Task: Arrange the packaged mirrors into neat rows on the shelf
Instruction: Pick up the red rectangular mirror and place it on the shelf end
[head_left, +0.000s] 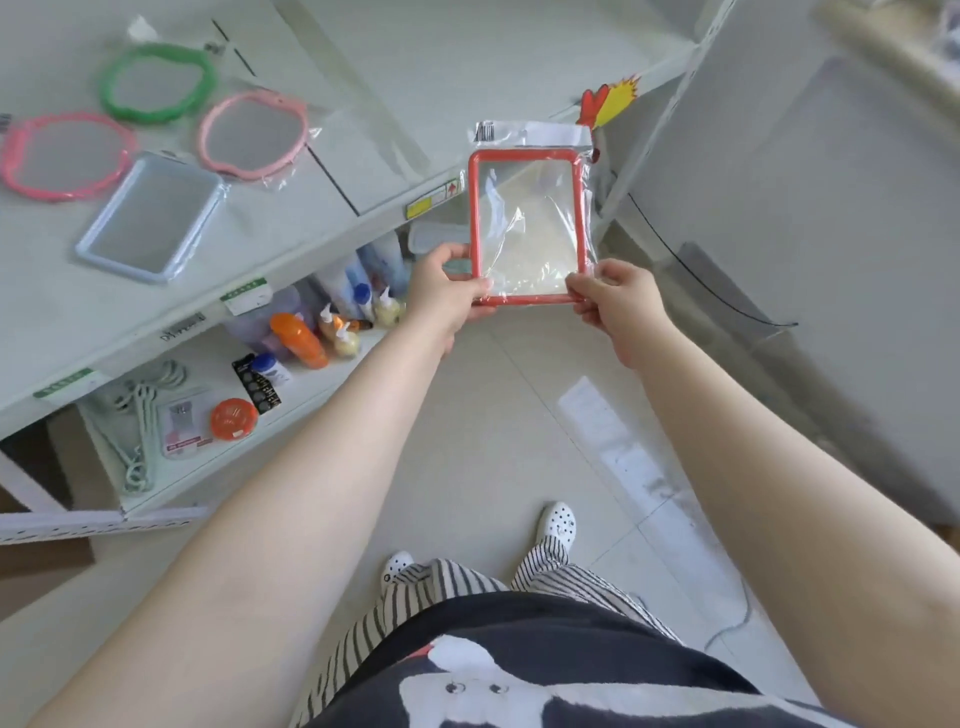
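Red mirror in clear wrap, held upright over the floor, just off the shelf edge. Left hand pinching its lower left corner, right hand pinching the lower right, both closed on the frame. On the shelf: blue mirror, 2 pink mirrors, green mirror, lying flat, loosely grouped
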